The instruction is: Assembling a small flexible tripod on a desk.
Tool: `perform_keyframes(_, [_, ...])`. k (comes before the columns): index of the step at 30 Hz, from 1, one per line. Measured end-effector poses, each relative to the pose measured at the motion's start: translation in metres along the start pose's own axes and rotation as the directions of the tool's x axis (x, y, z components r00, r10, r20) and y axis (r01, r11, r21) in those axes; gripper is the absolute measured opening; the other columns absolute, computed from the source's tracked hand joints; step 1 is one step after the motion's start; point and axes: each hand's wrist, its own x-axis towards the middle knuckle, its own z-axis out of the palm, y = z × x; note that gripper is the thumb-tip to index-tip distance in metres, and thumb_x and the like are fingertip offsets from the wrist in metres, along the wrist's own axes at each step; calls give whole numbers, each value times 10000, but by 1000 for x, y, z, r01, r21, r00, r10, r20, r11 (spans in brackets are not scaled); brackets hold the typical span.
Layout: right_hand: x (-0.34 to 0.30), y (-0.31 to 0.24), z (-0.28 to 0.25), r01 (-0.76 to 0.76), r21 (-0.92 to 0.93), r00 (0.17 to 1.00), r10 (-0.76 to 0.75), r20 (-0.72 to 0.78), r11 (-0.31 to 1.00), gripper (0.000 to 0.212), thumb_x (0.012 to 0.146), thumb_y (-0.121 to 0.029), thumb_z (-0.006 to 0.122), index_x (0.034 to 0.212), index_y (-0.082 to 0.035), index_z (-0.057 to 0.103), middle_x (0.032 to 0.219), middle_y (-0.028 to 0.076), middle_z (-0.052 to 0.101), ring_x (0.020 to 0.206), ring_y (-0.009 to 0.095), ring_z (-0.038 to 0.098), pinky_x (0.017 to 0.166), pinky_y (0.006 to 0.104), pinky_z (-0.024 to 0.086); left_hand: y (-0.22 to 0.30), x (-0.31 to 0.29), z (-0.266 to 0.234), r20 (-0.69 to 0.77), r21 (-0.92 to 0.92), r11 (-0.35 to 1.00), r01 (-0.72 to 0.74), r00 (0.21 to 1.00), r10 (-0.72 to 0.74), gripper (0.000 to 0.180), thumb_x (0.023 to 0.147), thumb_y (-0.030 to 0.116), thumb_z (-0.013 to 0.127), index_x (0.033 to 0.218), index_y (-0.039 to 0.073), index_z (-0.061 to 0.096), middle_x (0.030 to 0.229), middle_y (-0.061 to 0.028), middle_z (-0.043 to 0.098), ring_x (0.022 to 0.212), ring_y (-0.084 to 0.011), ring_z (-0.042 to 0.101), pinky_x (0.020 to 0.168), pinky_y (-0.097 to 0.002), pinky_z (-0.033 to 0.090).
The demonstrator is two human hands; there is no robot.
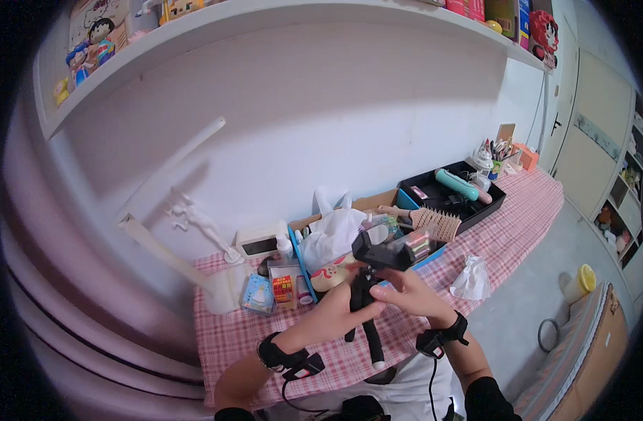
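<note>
Above the near part of the table I hold a small black tripod [361, 293] with a wide clamp-like head [383, 253] on top. Its legs point down toward me, and one ends in a pale tip. My left hand [330, 310] is closed around the tripod's body from the left. From the right, my right hand [414, 293] grips it just below the head, thumb against the body; some of its fingers are hidden behind. Black bands with small boxes and cables circle both wrists. Directly beyond my hands is a blue-edged box [299, 261] full of odds and ends.
That box holds a white plastic bag [330, 237] and a hairbrush [437, 223]. Behind it, a black tray [491, 206] carries a turquoise tool [456, 184]. A crumpled tissue [472, 278] lies right, small packets [283, 289] and a white lamp [168, 258] left. A shelf [300, 14] overhangs.
</note>
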Motion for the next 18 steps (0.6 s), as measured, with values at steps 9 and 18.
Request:
perform_keyframes(9, [-18, 15, 27, 168, -77, 982, -174, -71, 983, 275, 915, -145, 591, 1150, -5, 561, 1077, 99, 606, 989, 179, 565, 868, 321, 452, -25, -29, 23, 224, 31, 962, 271, 936, -271, 574, 808, 287, 744, 1210, -24, 477, 1117, -90, 535, 1070, -167, 485, 919, -314, 410])
perform_keyframes(18, [-38, 28, 43, 81, 17, 974, -76, -213, 997, 253, 919, -125, 586, 1139, -1, 561, 982, 85, 621, 882, 147, 565, 770, 302, 469, -48, -31, 21, 397, 103, 981, 164, 898, -191, 837, 751, 347, 777, 1352, -34, 336, 1309, -156, 425, 1198, -244, 430, 1026, -349, 344])
